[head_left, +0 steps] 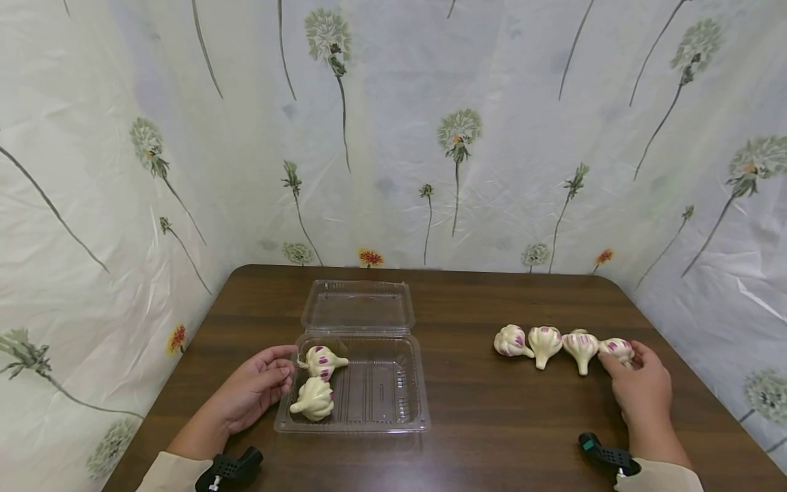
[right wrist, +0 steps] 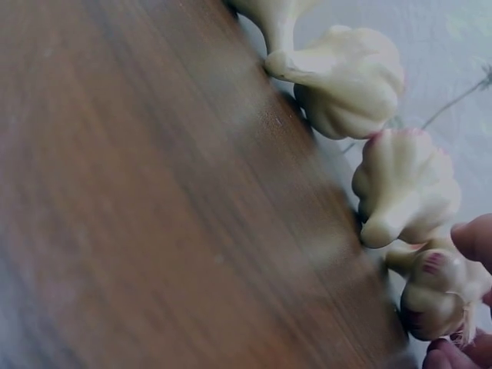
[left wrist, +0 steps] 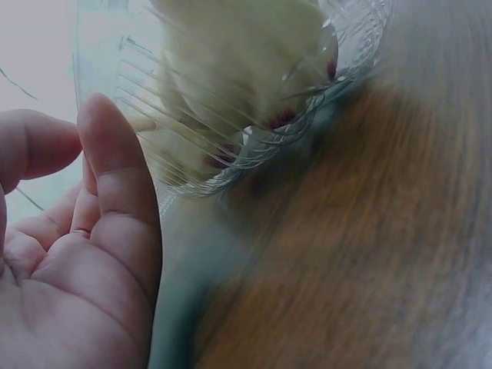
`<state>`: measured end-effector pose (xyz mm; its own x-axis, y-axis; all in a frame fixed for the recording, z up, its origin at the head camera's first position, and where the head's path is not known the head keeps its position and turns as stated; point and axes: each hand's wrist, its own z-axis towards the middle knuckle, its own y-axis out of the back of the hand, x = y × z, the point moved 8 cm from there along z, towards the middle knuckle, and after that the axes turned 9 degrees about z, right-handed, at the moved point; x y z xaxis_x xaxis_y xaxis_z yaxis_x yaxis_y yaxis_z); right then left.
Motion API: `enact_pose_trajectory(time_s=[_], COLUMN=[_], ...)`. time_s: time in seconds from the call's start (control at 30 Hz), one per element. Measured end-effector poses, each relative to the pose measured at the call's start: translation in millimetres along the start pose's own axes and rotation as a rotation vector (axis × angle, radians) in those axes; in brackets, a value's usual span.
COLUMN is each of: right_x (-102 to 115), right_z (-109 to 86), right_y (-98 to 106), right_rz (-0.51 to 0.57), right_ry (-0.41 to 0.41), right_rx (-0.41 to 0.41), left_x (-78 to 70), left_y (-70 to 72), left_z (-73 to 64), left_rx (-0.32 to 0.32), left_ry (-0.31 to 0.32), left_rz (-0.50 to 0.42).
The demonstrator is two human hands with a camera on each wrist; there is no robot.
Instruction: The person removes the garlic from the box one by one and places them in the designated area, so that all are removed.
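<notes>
A clear plastic clamshell container (head_left: 375, 396) stands with its lid (head_left: 359, 305) folded back. At its left side are two garlic bulbs, one farther back (head_left: 324, 361) and one nearer the front (head_left: 313, 398). My left hand (head_left: 255, 386) pinches the container's left rim between thumb and index finger (left wrist: 38, 146). To the right, several garlic bulbs with purple marks lie in a row. My right hand (head_left: 643, 386) grips the rightmost garlic bulb (head_left: 616, 350) between thumb and fingers, and its fingers partly hide it. Right beside that bulb sits another garlic bulb (head_left: 581, 347).
The brown wooden table (head_left: 479, 410) reaches back to a dandelion-print sheet (head_left: 393, 137). More garlic bulbs in the row (head_left: 544, 343) stand left of my right hand. Bare wood lies between the container and the row.
</notes>
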<state>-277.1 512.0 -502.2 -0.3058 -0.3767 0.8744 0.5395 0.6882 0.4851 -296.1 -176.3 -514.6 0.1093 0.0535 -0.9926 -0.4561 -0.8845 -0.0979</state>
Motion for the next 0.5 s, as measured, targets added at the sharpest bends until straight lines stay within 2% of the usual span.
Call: enact_pose_trajectory(time_s=[0.27,0.5], right_x=[1.9,7.1], right_z=[-5.1,-6.9], right_y=[0.9,4.2], right_rz=[0.029,0.004], right_ry=[-0.022,0.004], right_rx=[0.010,-0.016], left_x=[-0.7,1.0], left_y=[-0.5,0.5], left_z=[0.0,0.4], left_rx=[0.009,-0.001], left_ry=[-0.007,0.007], left_rz=[0.003,0.005])
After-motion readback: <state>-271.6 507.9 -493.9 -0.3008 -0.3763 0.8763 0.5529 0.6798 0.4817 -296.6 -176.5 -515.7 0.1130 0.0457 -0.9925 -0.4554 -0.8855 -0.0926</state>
